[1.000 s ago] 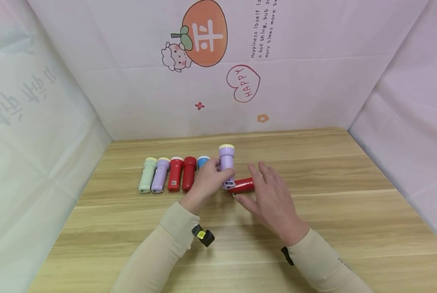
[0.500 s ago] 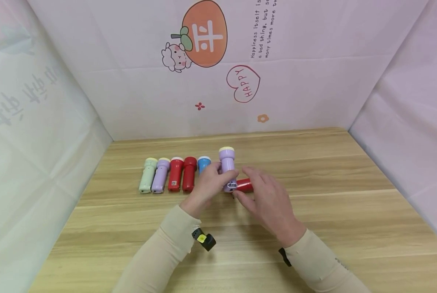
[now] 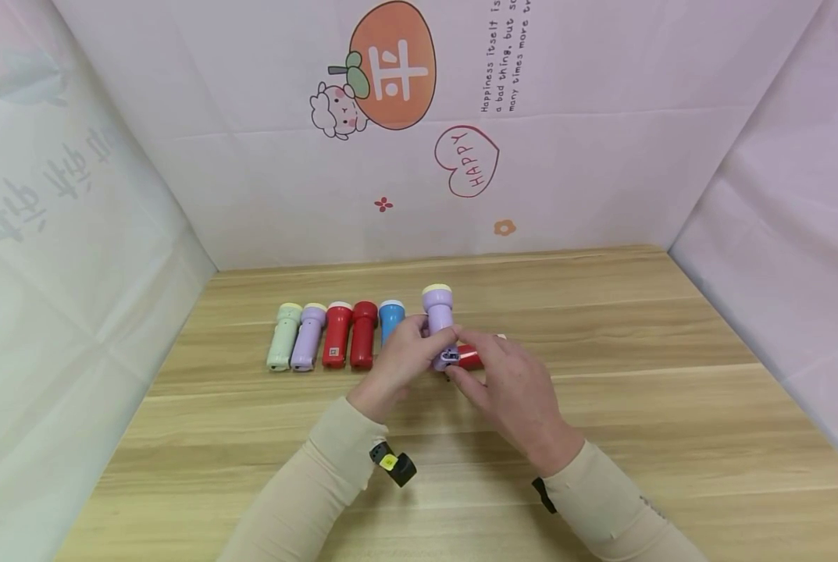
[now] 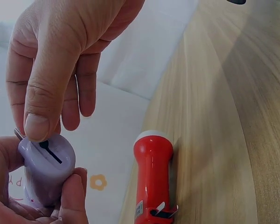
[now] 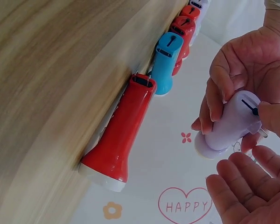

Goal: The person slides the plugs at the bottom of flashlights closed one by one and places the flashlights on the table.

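Observation:
My left hand [image 3: 404, 355] grips a purple flashlight [image 3: 439, 312] with a cream-rimmed head, holding it above the table with the head pointing away. In the right wrist view its tail end, with a black slider in a slot, faces the camera, and metal plug prongs [image 5: 262, 133] stick out at the side. My right hand [image 3: 520, 390] is beside it; its thumb [image 4: 39, 116] presses on the tail by the slider, while the other fingers stay extended. Beneath and to the right, a red flashlight [image 5: 119, 133] with a white rim lies on its side, its prongs out.
Left of my hands, a row of flashlights lies side by side: light green [image 3: 283, 337], purple [image 3: 308, 337], red with a label [image 3: 336, 336], dark red [image 3: 363, 336] and blue [image 3: 392, 314]. A printed white cloth [image 3: 566, 179] stands behind the wooden table [image 3: 201, 437].
The purple flashlight has shifted slightly toward me and to the right in my left hand. My right hand has moved left until its thumb meets the flashlight's tail.

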Available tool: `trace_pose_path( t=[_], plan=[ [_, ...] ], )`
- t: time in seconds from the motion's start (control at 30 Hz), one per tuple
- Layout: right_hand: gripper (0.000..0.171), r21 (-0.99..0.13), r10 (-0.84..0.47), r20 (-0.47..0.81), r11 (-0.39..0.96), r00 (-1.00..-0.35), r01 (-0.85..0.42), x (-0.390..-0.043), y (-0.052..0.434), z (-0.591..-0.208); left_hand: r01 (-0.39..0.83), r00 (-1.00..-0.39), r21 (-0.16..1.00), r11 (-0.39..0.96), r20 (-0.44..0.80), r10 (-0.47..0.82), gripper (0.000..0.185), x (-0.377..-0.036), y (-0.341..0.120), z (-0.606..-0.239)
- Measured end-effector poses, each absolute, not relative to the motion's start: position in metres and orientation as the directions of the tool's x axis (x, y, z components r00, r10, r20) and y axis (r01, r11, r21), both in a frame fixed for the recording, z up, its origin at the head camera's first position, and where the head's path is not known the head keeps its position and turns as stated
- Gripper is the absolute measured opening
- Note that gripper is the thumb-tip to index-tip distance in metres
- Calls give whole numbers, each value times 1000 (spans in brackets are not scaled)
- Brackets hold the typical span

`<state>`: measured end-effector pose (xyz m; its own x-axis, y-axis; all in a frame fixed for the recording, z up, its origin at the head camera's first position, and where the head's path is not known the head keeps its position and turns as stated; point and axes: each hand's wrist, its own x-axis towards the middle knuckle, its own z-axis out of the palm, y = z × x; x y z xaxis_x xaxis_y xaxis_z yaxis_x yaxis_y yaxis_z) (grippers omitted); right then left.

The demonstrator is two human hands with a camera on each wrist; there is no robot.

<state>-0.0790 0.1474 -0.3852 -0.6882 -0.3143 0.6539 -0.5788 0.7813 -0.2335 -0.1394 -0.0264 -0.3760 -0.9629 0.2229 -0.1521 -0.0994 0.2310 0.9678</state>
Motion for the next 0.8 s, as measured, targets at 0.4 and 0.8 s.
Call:
trace_pose_path(
  t=[0.4,0.8],
  plan=[
    [50,-241,-317,661,769,-680,-593,-79,147,-387,-105,-960,971,215,-156,234,55,-137,-26,-377],
    [42,-246,-321,641,774,-697,-583,-79,145,-386,-113,-952,978,177,-158,261,52,-137,-24,-378]
  ],
)
